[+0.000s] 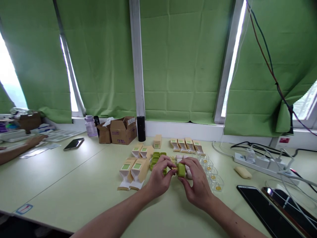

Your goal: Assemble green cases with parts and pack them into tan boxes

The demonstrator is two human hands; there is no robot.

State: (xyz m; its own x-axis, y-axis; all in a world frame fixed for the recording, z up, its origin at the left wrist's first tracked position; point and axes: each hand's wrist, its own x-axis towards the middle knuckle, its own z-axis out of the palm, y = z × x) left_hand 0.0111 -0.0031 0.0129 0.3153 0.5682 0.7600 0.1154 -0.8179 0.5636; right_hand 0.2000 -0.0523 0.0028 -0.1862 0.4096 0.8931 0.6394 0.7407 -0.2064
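My right hand (197, 182) grips a small green earbud-style case (181, 170) between thumb and fingers, above the table. Close on its left, my left hand (160, 177) pinches a thin yellowish loop (174, 169) that reaches the case's side. Whether the loop is fastened to the case I cannot tell. Behind my left hand stand more green cases (155, 159), partly hidden. White rounded pieces (189, 174) lie partly covered behind my right hand. To the right are several clear plastic trays (212, 177) with yellow round pieces in them.
Open cream boxes (140, 168) stand on the left, more boxes (189, 145) at the back. Cardboard cartons (123, 130) and a black bottle (141, 129) line the wall. A power strip (262, 165) with cables and phones (264, 208) occupy the right. Another person's arm (22, 147) rests far left.
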